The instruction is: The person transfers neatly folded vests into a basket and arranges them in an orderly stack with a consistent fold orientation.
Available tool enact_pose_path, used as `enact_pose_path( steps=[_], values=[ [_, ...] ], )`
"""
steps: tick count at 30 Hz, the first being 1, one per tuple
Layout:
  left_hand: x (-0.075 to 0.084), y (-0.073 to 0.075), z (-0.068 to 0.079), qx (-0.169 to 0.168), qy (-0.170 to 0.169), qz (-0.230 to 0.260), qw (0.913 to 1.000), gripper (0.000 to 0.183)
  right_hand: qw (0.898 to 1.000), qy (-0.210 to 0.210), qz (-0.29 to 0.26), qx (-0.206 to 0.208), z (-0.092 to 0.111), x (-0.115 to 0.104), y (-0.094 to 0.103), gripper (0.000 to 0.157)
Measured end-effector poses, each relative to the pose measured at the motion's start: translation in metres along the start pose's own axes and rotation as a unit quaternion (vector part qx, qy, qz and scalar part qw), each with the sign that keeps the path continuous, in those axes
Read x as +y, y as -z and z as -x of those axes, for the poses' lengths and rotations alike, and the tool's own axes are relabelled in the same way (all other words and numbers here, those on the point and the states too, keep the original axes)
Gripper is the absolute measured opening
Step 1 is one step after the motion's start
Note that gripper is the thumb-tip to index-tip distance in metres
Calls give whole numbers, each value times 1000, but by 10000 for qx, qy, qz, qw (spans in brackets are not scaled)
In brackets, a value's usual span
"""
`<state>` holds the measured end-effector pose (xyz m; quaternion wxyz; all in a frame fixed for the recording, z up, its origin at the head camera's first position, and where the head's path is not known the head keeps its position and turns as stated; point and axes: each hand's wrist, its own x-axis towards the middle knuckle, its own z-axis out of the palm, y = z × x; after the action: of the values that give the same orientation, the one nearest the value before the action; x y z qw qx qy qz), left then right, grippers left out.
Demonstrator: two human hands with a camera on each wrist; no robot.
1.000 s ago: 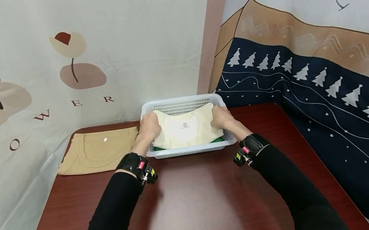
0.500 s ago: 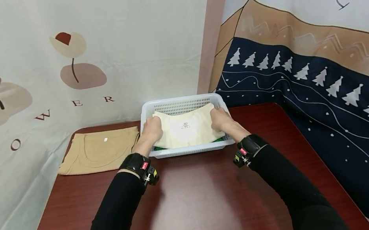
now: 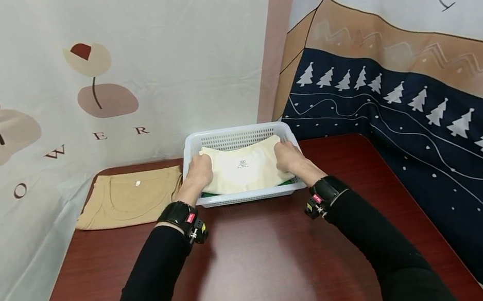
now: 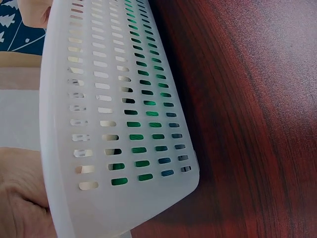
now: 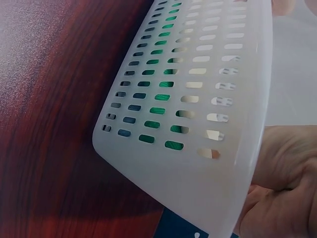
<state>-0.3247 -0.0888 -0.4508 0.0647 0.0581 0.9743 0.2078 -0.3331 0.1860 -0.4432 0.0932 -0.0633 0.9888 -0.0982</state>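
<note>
A folded cream shirt (image 3: 245, 176) with small printing near its neckline lies in a white slotted plastic basket (image 3: 250, 196) at the table's far edge. My left hand (image 3: 198, 170) grips the shirt's left side, its fingers hidden by the cloth. At the opposite side my right hand (image 3: 289, 157) grips the shirt in the same way. Both hands reach down inside the basket's rim. Green cloth (image 4: 141, 163) and, lower down, blue cloth (image 4: 167, 173) show through the slots in the left wrist view. The right wrist view has the right hand (image 5: 285, 183) behind the basket wall.
A folded tan shirt (image 3: 136, 200) with a small white label lies left of the basket, close to my left wrist. Under everything is a dark red-brown table (image 3: 259, 267). A printed curtain (image 3: 189, 49) hangs right behind the table, and a navy tree-patterned cloth (image 3: 411, 156) hangs at the right.
My left hand has shifted very slightly right, toward the basket's middle. The cream shirt and my right hand stay almost where they were.
</note>
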Motion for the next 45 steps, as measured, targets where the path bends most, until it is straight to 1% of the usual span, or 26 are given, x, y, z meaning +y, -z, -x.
enact_pose_path(
  steps=[3,7,9,10,13,16,17,19,22,23,24,27,29,32,34,37,41,44,45],
  values=[
    [-3,-3,-5,23,-10,-11,10000,22,10000,-20,12,-14,0,0,1,25],
    [-4,-3,-5,6,-7,19,10000,21,10000,-41,-4,-15,0,0,1,24],
    [-2,-1,-2,-46,39,91,9999,23,10000,-50,-27,-20,0,0,1,24],
    [-1,1,0,-86,73,129,9999,25,10000,-49,-33,-29,0,0,2,24],
    [-1,1,0,-138,178,286,9993,34,9999,-61,-155,-36,1,1,3,24],
    [-1,2,-1,-182,240,410,9987,45,9989,-120,-450,-50,2,2,4,24],
    [-2,2,-1,-189,259,428,9986,48,9982,-88,-588,-28,-2,7,1,25],
    [-2,2,-3,-258,302,490,9980,55,9971,-133,-748,-49,-1,7,2,30],
    [-3,3,-5,-490,438,664,9956,74,9963,-198,-835,-83,1,7,3,39],
    [-5,2,-8,-598,496,728,9943,82,9961,-226,-849,-86,1,6,3,44],
    [-5,2,-9,-689,537,826,9928,89,9961,-303,-827,-113,6,1,5,47],
    [-7,2,-10,-864,648,1180,9871,105,9957,-366,-842,-128,4,1,4,58],
    [-9,2,-11,-893,654,1366,9844,109,9949,-398,-912,-146,5,0,4,64],
    [-10,4,-9,-824,697,1669,9800,115,9936,-418,-1037,-161,6,0,4,72],
    [-8,9,-4,-823,714,1862,9764,115,9919,-413,-1197,-121,10,-1,5,77],
    [-4,17,4,-855,754,1981,9735,117,9895,-354,-1402,13,12,0,5,82],
    [-2,26,11,-878,737,1817,9767,120,9862,-282,-1627,127,17,1,6,88],
    [-3,31,16,-811,594,1751,9794,118,9843,-275,-1735,168,22,1,8,91],
    [-3,33,19,-799,538,1798,9790,117,9838,-268,-1761,193,24,1,8,91]
  ],
)
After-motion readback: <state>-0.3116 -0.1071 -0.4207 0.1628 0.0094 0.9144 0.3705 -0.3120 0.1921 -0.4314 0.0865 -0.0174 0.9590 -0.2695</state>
